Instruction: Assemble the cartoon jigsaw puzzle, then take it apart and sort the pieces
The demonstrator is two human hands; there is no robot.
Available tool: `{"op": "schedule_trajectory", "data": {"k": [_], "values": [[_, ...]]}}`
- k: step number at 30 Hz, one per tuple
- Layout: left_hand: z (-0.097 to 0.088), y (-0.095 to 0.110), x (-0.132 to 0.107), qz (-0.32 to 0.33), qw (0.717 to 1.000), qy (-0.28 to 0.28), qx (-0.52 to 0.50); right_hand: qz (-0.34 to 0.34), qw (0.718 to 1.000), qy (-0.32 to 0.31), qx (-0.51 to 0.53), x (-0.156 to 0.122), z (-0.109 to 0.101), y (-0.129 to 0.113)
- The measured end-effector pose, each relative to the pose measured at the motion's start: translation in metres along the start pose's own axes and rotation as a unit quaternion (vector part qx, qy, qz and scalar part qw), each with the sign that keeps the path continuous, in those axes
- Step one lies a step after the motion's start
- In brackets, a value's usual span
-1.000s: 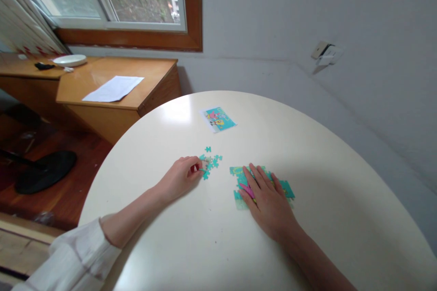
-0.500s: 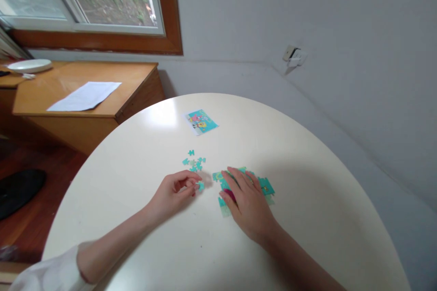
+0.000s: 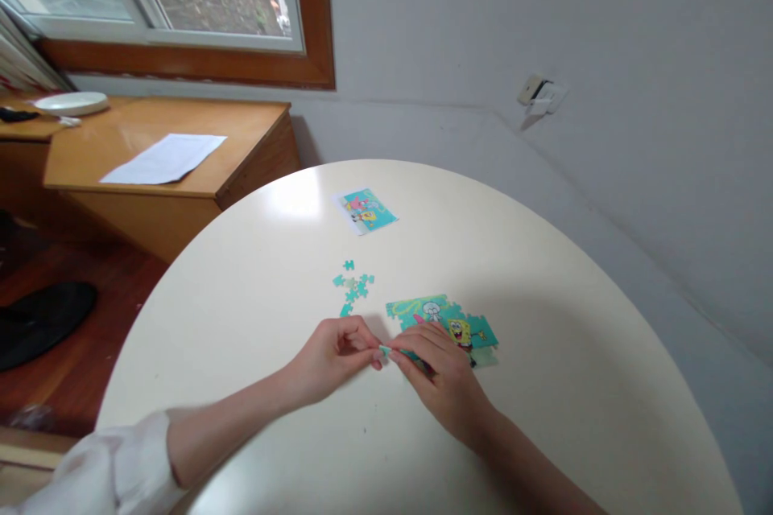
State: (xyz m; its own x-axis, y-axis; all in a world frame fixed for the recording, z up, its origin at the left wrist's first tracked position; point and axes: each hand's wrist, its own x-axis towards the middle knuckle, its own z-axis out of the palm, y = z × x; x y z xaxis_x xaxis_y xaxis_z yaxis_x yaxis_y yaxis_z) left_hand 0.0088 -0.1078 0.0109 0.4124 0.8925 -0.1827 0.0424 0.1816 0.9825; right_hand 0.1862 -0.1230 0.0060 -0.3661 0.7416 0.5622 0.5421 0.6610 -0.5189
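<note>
Between the fingertips of both hands is a small teal puzzle piece (image 3: 385, 351). My left hand (image 3: 338, 358) pinches it from the left, thumb and forefinger closed. My right hand (image 3: 440, 374) meets it from the other side, thumb and forefinger together on its right edge. Under and behind my right hand lies a partly joined jigsaw puzzle (image 3: 447, 308) with cartoon figures on teal; its lower left is covered by the hand. Several loose puzzle pieces (image 3: 353, 286) lie beyond my left hand, to the left of the puzzle.
A picture card (image 3: 368, 211) with the same cartoon figures lies farther back on the round white table (image 3: 271, 257). To the left stands a wooden desk (image 3: 254, 117) with a sheet of paper (image 3: 163, 158) and a white plate (image 3: 72, 103). A wall socket (image 3: 537, 92) is at the right.
My left hand has carried its piece right to meet my right hand. The right hand has drawn back from the puzzle's middle, uncovering the figures, and now pinches the piece too. The view shifted slightly.
</note>
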Motion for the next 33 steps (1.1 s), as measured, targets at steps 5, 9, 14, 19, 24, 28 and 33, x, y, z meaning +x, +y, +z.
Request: {"op": "schedule_trajectory", "data": {"k": [5, 9, 14, 19, 24, 28, 33], "values": [[0.0, -0.001, -0.001, 0.027, 0.999, -0.019, 0.038, 0.006, 1.0, -0.005, 0.018, 0.001, 0.001, -0.001], [-0.001, 0.003, -0.005, 0.133, 0.976, -0.029, 0.167, 0.039, 0.998, 0.033, 0.022, 0.004, -0.013, 0.009], [-0.002, 0.007, -0.014, 0.289, 0.851, -0.134, 0.416, 0.17, 0.975, 0.135, -0.04, 0.003, -0.043, 0.054], [0.0, 0.001, -0.018, 0.289, 0.746, -0.203, 0.565, 0.236, 0.962, 0.13, -0.041, -0.004, -0.049, 0.091], [0.0, 0.0, -0.018, 0.279, 0.725, -0.207, 0.595, 0.27, 0.957, 0.108, -0.005, -0.006, -0.047, 0.095], [-0.001, 0.002, -0.019, 0.28, 0.721, -0.209, 0.598, 0.287, 0.953, 0.097, 0.016, -0.006, -0.048, 0.097], [-0.002, -0.001, -0.019, 0.286, 0.726, -0.2, 0.593, 0.28, 0.957, 0.073, 0.004, -0.007, -0.046, 0.101]]}}
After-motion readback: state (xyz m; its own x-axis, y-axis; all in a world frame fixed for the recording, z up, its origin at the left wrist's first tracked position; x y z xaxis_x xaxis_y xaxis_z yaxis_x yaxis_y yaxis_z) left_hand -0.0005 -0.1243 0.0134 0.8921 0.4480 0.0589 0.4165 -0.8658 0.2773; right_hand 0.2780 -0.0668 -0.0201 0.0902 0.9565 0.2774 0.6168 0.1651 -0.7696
